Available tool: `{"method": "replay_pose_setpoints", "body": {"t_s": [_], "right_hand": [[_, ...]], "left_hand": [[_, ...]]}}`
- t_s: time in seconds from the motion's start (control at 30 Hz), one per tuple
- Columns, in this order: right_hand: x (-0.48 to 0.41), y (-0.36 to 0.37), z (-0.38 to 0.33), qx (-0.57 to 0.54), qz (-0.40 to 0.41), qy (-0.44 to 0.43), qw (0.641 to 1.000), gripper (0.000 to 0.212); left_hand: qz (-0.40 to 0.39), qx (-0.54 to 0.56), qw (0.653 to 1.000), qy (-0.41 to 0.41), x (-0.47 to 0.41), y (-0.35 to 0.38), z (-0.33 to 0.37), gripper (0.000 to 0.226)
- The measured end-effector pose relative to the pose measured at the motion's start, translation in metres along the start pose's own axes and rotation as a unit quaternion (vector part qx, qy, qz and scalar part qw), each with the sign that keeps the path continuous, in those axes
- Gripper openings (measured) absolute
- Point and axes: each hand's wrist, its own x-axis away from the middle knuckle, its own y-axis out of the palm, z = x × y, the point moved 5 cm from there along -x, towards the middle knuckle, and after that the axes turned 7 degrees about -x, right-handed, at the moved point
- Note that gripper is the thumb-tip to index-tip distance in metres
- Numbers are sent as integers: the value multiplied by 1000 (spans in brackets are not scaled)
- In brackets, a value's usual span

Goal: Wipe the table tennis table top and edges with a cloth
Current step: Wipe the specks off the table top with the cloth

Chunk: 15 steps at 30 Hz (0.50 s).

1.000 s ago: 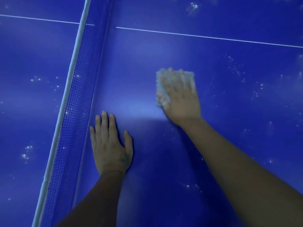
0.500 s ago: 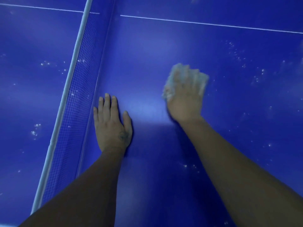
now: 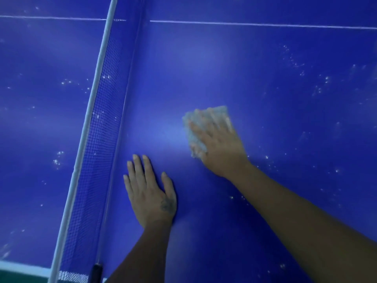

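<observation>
I have two hands on the blue table top (image 3: 275, 82), both bare, both on the same side of the one net (image 3: 95, 152). My left hand (image 3: 150, 193) lies flat, palm down, four fingers straight and close together, thumb out to the side, holding nothing; it sits just beside the foot of the net. My right hand (image 3: 219, 146) presses down on the single cloth (image 3: 194, 137), fingers spread and straight over it rather than curled round it. The cloth is pale and fluffy, flat on the table ahead of my left hand and to its right, showing past my fingertips and along my thumb. One thin white line (image 3: 255, 24) crosses the table beyond the cloth. Many small white specks dot the surface on both sides of the net. One dark post (image 3: 95, 272) stands at the net's near end.
</observation>
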Motion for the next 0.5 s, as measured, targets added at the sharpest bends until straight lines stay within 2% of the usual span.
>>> {"method": "replay_pose_setpoints", "body": {"t_s": [0.13, 0.17, 0.27, 0.33, 0.43, 0.5], "right_hand": [[-2, -13, 59, -1, 17, 244, 970, 64], [-3, -13, 52, -3, 22, 247, 969, 65], [3, 0, 6, -19, -21, 114, 993, 67], [11, 5, 5, -31, -44, 77, 996, 66], [7, -6, 42, -21, -29, 172, 985, 65], [2, -10, 41, -27, -29, 217, 975, 68]], "left_hand": [[0, -5, 1000, -6, 0, 1, -1, 68], [1, -2, 1000, -3, 1, 1, 0, 68], [4, 1, 1000, -3, -1, 1, -1, 69], [7, 4, 1000, -5, -1, 1, -2, 68], [4, 8, 1000, -7, -1, 1, 0, 68], [4, 10, 1000, -8, 0, 2, -1, 68]]}}
